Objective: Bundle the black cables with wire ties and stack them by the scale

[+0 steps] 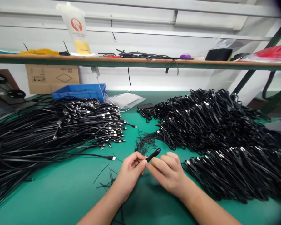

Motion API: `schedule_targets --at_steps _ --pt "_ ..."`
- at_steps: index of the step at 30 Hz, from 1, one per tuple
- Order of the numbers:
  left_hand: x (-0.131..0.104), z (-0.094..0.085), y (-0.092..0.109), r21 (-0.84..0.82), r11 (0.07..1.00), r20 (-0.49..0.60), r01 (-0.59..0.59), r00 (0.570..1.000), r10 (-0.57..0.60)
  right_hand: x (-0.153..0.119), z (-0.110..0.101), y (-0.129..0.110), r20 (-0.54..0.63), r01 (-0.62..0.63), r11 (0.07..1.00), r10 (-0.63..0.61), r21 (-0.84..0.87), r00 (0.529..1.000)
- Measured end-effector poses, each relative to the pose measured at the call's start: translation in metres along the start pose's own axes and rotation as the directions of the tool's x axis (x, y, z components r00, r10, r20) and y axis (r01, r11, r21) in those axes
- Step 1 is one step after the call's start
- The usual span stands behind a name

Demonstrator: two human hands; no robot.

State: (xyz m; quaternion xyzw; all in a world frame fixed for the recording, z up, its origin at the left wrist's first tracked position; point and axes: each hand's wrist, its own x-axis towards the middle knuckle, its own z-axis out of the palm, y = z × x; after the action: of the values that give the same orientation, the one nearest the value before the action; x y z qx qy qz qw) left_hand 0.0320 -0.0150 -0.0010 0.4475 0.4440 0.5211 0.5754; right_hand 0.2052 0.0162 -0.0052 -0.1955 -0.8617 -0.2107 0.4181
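Observation:
My left hand (128,175) pinches a black coiled cable (154,154) between thumb and fingers near the front middle of the green table (67,193). The bundle tilts up to the right, its far end sticking out above the fingers. My right hand (170,175) is closed right beside it, fingertips meeting the left thumb; what they pinch is too small to make out. Thin black ties (145,142) lie in a small pile just behind the hands, and more loose ties (109,181) are to the left.
Long straight cables (49,131) with metal plugs fill the left. Coiled cable bundles (201,122) are heaped at the right. Behind stand a blue bin (79,91), a plastic bag (126,100) and a dark phone (145,106). A shelf (103,62) crosses above.

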Motion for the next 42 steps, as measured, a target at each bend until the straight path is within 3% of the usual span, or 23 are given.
schedule_targets --at_steps 5,9,13,19,22,27,29,35,38,42 --pt "0.001 -0.002 0.003 0.058 0.998 0.015 0.003 1.0 -0.003 0.005 0.0 0.001 0.113 -0.267 0.961 0.258 0.072 0.96" --pt "-0.001 -0.004 0.008 0.087 0.995 0.065 0.042 0.997 -0.048 0.01 -0.001 0.003 0.278 -0.343 0.892 0.264 0.294 0.924" --pt "-0.003 -0.003 0.009 0.096 0.994 0.065 0.057 0.996 -0.064 0.009 0.0 0.006 0.266 -0.346 0.838 0.251 0.421 0.931" --pt "-0.008 0.006 0.007 0.041 0.999 0.056 0.023 0.998 -0.025 0.008 -0.001 0.009 0.168 -0.345 0.823 0.301 0.452 0.939" --pt "-0.011 0.006 0.01 -0.131 0.98 0.114 0.148 0.984 -0.134 0.011 -0.003 0.011 0.151 -0.374 0.738 0.352 0.562 0.924" --pt "-0.01 -0.002 0.011 -0.262 0.86 0.277 0.438 0.888 -0.368 0.014 -0.001 0.011 0.221 -0.394 0.557 0.353 0.731 0.909" --pt "-0.009 -0.004 0.008 -0.332 0.813 0.291 0.479 0.871 -0.395 0.013 0.0 0.011 0.225 -0.398 0.584 0.347 0.708 0.91" --pt "-0.01 -0.004 0.002 -0.447 0.77 0.292 0.456 0.888 -0.356 0.007 -0.005 0.009 0.126 -0.31 0.847 0.284 0.431 0.951" --pt "-0.011 -0.003 0.003 -0.429 0.801 0.318 0.418 0.9 -0.299 0.007 -0.011 0.007 0.103 -0.254 0.898 0.232 0.36 0.967" --pt "-0.012 -0.002 0.004 -0.349 0.893 0.278 0.285 0.941 -0.192 0.012 -0.019 0.004 0.19 -0.227 0.915 0.17 0.333 0.967"
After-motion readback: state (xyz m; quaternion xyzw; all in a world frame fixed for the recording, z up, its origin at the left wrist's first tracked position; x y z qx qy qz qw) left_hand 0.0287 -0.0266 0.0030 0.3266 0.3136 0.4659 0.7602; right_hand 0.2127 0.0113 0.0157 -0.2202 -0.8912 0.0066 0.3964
